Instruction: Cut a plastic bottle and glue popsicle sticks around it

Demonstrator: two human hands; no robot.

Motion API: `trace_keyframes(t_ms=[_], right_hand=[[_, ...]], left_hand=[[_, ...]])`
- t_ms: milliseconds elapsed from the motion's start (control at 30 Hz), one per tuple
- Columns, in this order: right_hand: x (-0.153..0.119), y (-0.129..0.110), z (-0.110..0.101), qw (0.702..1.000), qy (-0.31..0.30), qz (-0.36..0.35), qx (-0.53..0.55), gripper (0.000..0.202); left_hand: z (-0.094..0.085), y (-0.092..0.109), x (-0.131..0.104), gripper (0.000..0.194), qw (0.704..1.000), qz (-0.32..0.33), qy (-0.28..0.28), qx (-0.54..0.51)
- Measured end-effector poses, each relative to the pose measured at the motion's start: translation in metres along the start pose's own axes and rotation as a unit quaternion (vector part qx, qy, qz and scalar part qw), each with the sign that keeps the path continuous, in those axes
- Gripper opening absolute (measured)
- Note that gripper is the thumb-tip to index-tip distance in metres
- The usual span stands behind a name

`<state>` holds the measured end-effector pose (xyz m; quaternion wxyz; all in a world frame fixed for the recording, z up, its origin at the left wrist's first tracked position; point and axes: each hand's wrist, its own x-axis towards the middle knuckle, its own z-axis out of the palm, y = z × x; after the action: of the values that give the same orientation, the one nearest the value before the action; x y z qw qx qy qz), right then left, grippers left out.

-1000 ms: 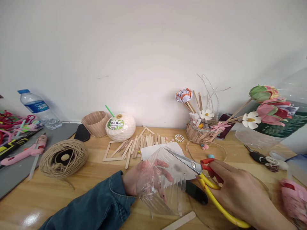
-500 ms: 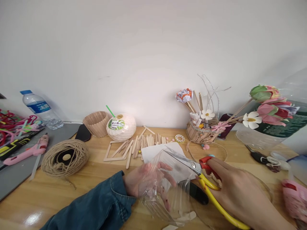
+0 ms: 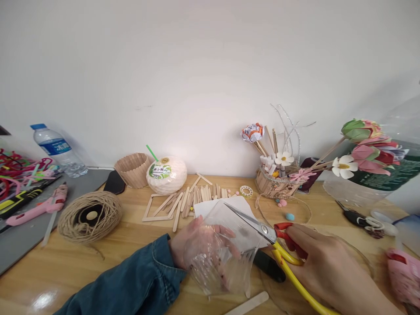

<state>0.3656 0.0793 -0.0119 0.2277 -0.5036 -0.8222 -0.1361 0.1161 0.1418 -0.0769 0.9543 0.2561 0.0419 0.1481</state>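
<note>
My left hand (image 3: pixel 193 247), in a blue denim sleeve, grips a piece of clear ribbed plastic (image 3: pixel 226 258) just above the wooden table (image 3: pixel 131 245). My right hand (image 3: pixel 328 267) holds scissors (image 3: pixel 278 245) with red and yellow handles; their metal blades are parted and reach into the top edge of the plastic. A white sheet of paper (image 3: pixel 210 205) lies under and behind the plastic. One loose wooden craft stick (image 3: pixel 249 302) lies near the front edge.
A ball of twine (image 3: pixel 88 216), a pink glue gun (image 3: pixel 36 208), a water bottle (image 3: pixel 54 148), a stick cup (image 3: pixel 131 168), a white coconut drink (image 3: pixel 166 175), several craft sticks (image 3: pixel 183 201), a stick basket with paper flowers (image 3: pixel 275 181) and a large clear bottle (image 3: pixel 377 175) stand around.
The plastic piece turned and shifted in my left hand, and the scissor blades moved deeper into its upper edge. The camera view dipped slightly.
</note>
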Motion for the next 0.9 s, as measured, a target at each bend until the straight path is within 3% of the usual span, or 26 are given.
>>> trace_keyframes(t_ms=[100,267,367,533,700,900], right_hand=[[0.0,-0.002,0.001,1.0,-0.005,0.022,-0.001,0.027],[0.0,-0.001,0.003,0.993,-0.045,0.106,0.024,0.037],[0.0,0.001,0.004,0.983,-0.079,0.163,0.027,0.04],[-0.002,0.005,0.007,0.971,-0.134,0.196,0.016,0.037],[-0.002,0.003,0.007,0.972,-0.132,0.19,-0.027,0.034],[-0.001,0.001,0.005,0.974,-0.136,0.175,-0.046,0.024]], left_hand=[[0.0,0.001,0.002,0.074,0.999,0.039,0.03,-0.02],[0.005,0.01,-0.001,0.083,0.973,0.218,0.074,-0.002],[0.01,0.013,-0.006,0.083,0.961,0.256,0.093,0.047],[0.018,0.012,-0.007,0.077,0.958,0.246,0.122,0.078],[0.02,0.005,-0.005,0.066,0.968,0.216,0.107,0.067],[0.018,0.0,-0.005,0.072,0.971,0.198,0.096,0.098]])
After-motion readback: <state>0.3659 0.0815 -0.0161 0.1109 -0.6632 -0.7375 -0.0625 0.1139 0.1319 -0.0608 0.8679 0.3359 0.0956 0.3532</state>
